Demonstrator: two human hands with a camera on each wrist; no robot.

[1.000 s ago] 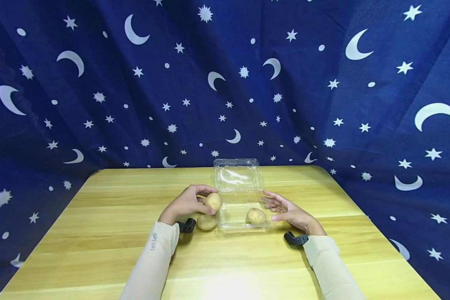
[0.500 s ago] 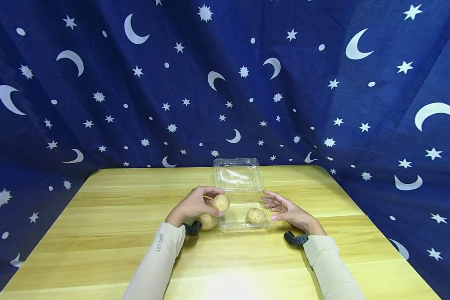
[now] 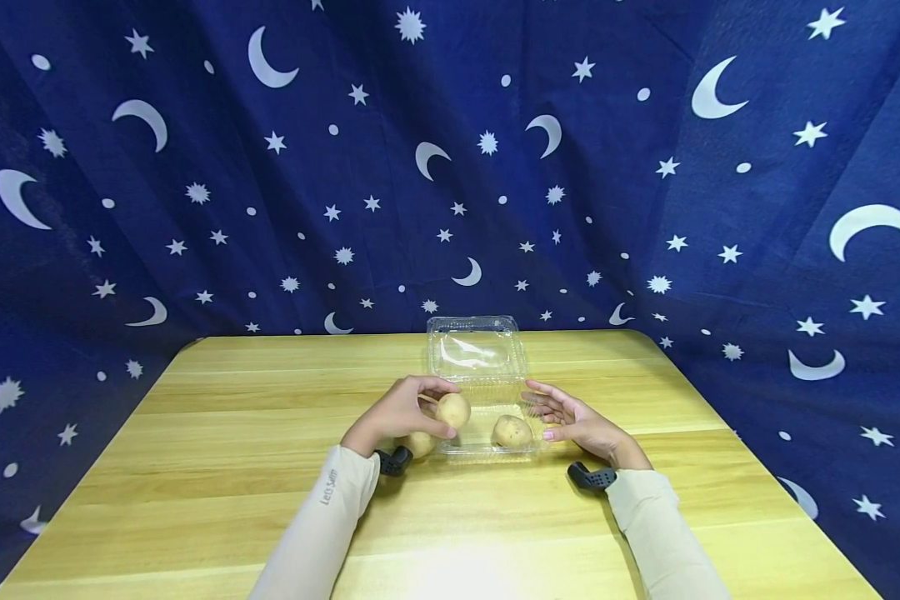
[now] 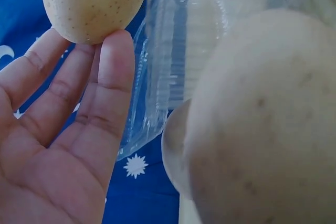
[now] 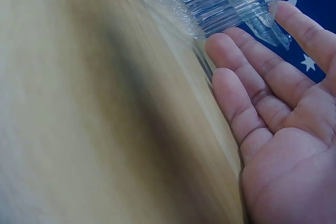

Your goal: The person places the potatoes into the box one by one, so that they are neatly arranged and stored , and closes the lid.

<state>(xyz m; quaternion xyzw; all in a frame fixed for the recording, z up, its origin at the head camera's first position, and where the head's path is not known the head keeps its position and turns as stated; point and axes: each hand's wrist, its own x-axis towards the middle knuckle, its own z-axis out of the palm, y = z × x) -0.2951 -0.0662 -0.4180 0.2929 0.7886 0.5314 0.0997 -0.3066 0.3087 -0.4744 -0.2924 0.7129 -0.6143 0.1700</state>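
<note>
My left hand (image 3: 407, 412) pinches a pale potato (image 3: 453, 410) between thumb and fingers, over the left side of a clear plastic clamshell container (image 3: 480, 452). In the left wrist view the held potato (image 4: 94, 3) shows small brown specks. Inside the container's base, toward the right, lies another potato (image 3: 512, 432). My right hand (image 3: 588, 429) stays beside the container's right wall with loosely bent fingers and holds nothing. A fingertip (image 5: 286, 11) meets the container's edge in the right wrist view; whether it presses cannot be told.
The container's lid (image 3: 476, 348) stands open at the back. A potato (image 3: 420, 444) on the wooden table (image 3: 217, 458) is partly hidden by my left hand. In the left wrist view, a rounded pale shape (image 4: 174, 145) peeks out behind a large blurred potato (image 4: 268, 124).
My left hand has carried its potato rightward, from the container's left edge to over its base. The left forearm now covers more of the potato on the table. My right hand has stayed put.
</note>
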